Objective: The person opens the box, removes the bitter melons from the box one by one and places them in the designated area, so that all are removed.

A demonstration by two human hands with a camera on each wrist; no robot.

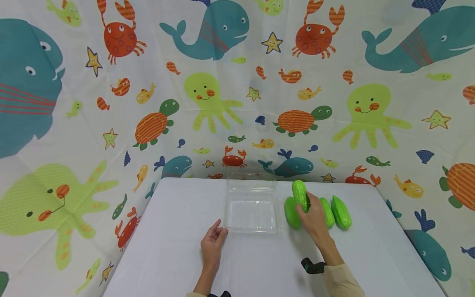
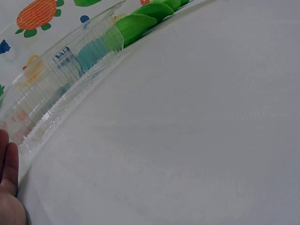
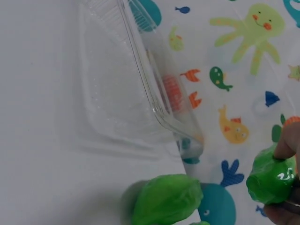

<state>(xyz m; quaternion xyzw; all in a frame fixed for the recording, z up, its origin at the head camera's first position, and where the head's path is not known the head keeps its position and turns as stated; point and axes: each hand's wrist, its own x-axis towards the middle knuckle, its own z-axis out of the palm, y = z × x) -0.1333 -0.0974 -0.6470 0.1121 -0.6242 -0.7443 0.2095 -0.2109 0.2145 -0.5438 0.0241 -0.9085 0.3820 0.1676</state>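
My right hand (image 1: 313, 215) grips a bright green, bumpy, gourd-like vegetable (image 1: 299, 194) between thumb and fingers, raised above the table. Close below it lies a darker green vegetable (image 1: 292, 212), which shows in the right wrist view as a ridged green shape (image 3: 166, 199). Two more green vegetables (image 1: 341, 212) rest just right of the hand, one partly hidden by it. A clear plastic container (image 1: 252, 231) stands with its lid raised at the back, and nothing shows inside. My left hand (image 1: 213, 245) is at its front left corner, fingers extended; contact is unclear.
The white table (image 1: 178, 214) ends at a back edge just behind the container. A hanging cloth (image 1: 237, 136) printed with sea animals rises behind and at both sides. A black wrist strap (image 1: 312, 266) sits on the right forearm.
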